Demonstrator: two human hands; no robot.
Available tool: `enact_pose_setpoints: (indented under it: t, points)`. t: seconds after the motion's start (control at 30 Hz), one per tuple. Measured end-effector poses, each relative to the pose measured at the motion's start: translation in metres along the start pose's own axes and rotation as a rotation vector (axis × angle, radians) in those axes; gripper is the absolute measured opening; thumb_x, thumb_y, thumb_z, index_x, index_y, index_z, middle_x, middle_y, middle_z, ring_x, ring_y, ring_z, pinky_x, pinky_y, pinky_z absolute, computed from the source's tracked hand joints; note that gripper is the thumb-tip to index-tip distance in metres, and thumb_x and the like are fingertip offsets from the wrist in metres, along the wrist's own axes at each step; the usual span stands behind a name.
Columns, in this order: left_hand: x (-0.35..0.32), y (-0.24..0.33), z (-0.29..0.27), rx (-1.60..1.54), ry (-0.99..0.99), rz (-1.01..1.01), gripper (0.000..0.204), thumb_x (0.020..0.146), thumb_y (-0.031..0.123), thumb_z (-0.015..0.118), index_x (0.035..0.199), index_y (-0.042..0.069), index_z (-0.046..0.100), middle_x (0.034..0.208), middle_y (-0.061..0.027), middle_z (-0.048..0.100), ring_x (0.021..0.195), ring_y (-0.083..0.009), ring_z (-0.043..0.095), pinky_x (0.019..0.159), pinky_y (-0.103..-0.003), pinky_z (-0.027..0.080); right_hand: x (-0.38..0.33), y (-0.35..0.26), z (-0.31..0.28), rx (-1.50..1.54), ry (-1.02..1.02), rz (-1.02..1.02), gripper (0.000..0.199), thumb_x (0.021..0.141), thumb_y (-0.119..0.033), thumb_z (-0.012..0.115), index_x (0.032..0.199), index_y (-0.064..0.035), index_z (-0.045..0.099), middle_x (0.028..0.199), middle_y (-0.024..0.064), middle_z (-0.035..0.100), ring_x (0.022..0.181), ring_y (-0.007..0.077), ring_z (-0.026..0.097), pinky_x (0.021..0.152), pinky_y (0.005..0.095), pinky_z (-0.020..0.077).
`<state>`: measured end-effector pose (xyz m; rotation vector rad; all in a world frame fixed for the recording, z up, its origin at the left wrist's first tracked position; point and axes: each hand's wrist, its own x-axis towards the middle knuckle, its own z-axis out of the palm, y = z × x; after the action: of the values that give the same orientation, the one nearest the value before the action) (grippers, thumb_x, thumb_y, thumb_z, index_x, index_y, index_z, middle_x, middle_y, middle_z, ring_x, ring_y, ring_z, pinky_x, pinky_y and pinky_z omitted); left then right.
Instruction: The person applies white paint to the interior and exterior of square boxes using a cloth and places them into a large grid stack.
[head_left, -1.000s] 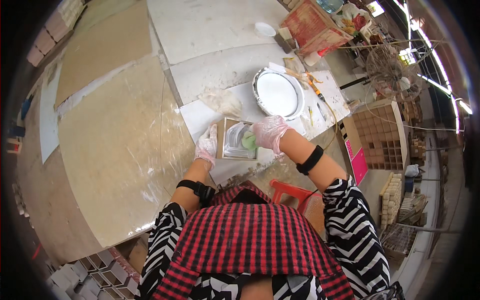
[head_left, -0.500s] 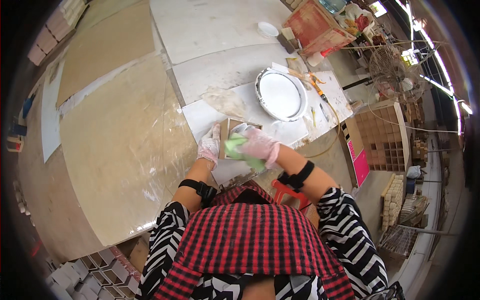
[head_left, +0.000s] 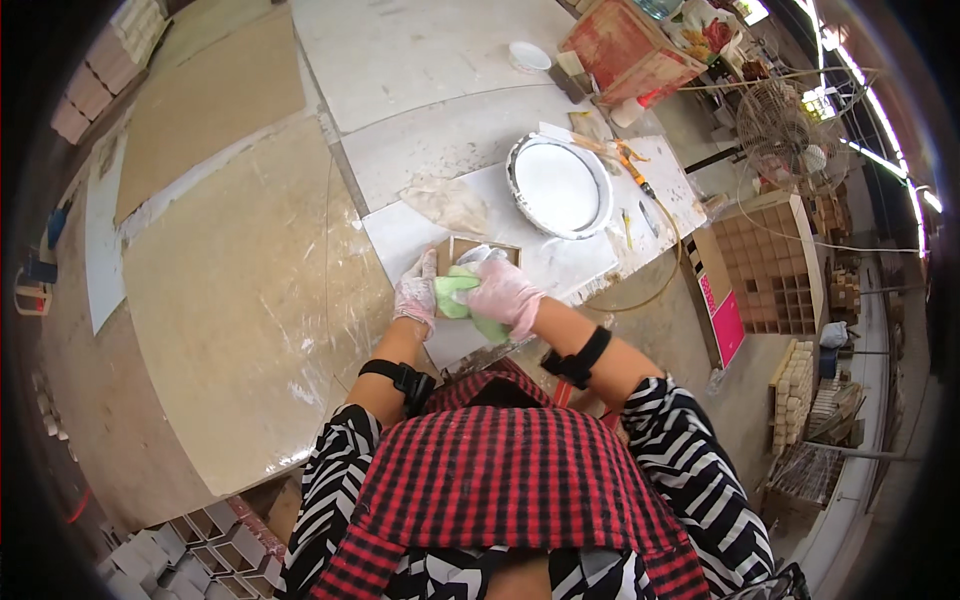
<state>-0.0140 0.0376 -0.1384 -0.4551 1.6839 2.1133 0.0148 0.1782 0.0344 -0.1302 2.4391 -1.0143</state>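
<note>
A small open brown box [head_left: 505, 248] lies on the white board before me, with something whitish and shiny inside that I cannot make out. Its left side is held by my left hand [head_left: 415, 290], in a thin, white-smeared glove. Gloved as well, my right hand [head_left: 508, 294] is closed around a light green cloth [head_left: 456, 284] and rests over the near part of the box, hiding much of it. Beyond the box, to the right, stands a round tub [head_left: 560, 188] of white paint or paste. A crumpled beige plastic sheet [head_left: 445, 203] lies behind the box.
An orange-handled tool [head_left: 632, 165] with a cord lies right of the tub. A white bowl [head_left: 529, 56] and a red-stained wooden crate [head_left: 625, 50] stand farther back. Large brown boards [head_left: 240, 290] cover the left side. A fan [head_left: 790, 130] stands at right.
My right hand has shifted slightly left and down with the green cloth, now at the box's near left. My left hand keeps its hold on the box.
</note>
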Motion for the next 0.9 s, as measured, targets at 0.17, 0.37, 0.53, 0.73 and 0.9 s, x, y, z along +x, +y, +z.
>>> enact_pose_setpoints:
  t: [0.17,0.37,0.53,0.73,0.9]
  points:
    - [-0.008,0.012,0.003,0.204,0.046,-0.023,0.048,0.094,0.039,0.046,0.124,0.003,0.053,0.121,-0.0149,0.058,0.110,-0.0226,0.056,0.092,-0.029,0.041,-0.014,-0.010,-0.020,-0.206,-0.132,0.070,0.029,0.078,-0.031,0.061,0.099,-0.0109,0.064,0.086,0.0138,0.065,0.082,0.0303,0.061,0.077,0.0356,0.0476]
    - [0.008,-0.007,-0.002,0.070,-0.005,-0.041,0.051,0.093,0.043,0.046,0.123,0.003,0.054,0.120,-0.0151,0.058,0.109,-0.0236,0.056,0.090,-0.030,0.042,-0.011,-0.015,0.005,-0.270,0.118,-0.012,0.032,0.079,-0.030,0.059,0.105,-0.0126,0.062,0.096,0.0169,0.064,0.093,0.0338,0.059,0.080,0.0394,0.0473]
    - [0.011,-0.010,-0.004,0.132,-0.005,-0.018,0.052,0.093,0.045,0.044,0.123,0.004,0.054,0.121,-0.0148,0.058,0.109,-0.0244,0.057,0.092,-0.031,0.042,0.010,0.006,0.003,-0.047,0.380,0.129,0.035,0.080,-0.033,0.061,0.105,-0.0100,0.063,0.097,0.0192,0.064,0.091,0.0350,0.060,0.079,0.0412,0.0478]
    - [0.009,-0.011,-0.004,0.166,0.001,0.035,0.052,0.093,0.046,0.043,0.123,0.004,0.055,0.119,-0.0152,0.059,0.110,-0.0243,0.056,0.094,-0.030,0.040,0.008,-0.019,-0.006,-0.176,0.461,0.208,0.037,0.082,-0.039,0.058,0.105,-0.0097,0.062,0.095,0.0183,0.064,0.088,0.0338,0.062,0.075,0.0407,0.0484]
    - [0.010,-0.019,-0.011,0.184,0.029,0.037,0.053,0.093,0.046,0.041,0.123,0.004,0.054,0.119,-0.0163,0.058,0.112,-0.0264,0.055,0.094,-0.031,0.040,-0.004,-0.024,0.000,-0.175,0.221,0.025,0.034,0.083,-0.038,0.056,0.105,-0.0117,0.062,0.100,0.0147,0.063,0.093,0.0336,0.060,0.081,0.0407,0.0464]
